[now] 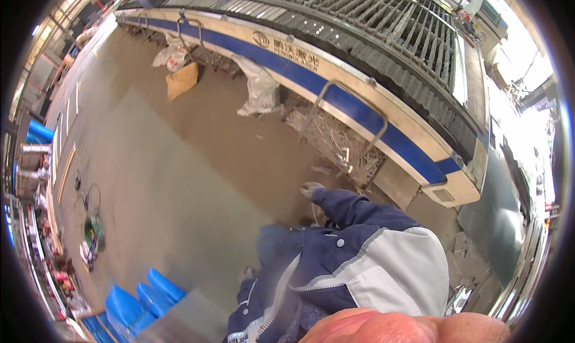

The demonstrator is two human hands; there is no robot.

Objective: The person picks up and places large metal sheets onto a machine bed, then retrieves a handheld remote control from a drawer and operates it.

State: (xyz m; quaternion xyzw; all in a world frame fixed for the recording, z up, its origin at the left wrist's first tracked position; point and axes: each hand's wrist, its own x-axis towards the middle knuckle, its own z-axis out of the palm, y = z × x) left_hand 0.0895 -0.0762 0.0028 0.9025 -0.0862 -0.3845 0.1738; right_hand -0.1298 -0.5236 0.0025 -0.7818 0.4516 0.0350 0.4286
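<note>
My right hand [310, 190], in a greyish glove, hangs at the end of a navy sleeve beside the long cutting machine [413, 127]. It is nearest to the heap of metal scrap [335, 140] under the machine's edge, apart from it. Nothing shows in that hand, but its fingers are too small to make out. My left hand [246, 275] shows only as a small patch beyond its cuff, low over the floor; my jacket [395, 271] hides part of that arm. The machine has a white and blue side panel, tube handles and a slatted bed [413, 35] on top.
White sacks [260, 91] and a brown cardboard piece [182, 81] lie along the machine's foot. Blue-wrapped items [129, 307] stand at lower left beside a grey sheet [191, 319]. A green coil [93, 232] with cables lies on the left floor. A dark metal sheet [494, 217] rests at right.
</note>
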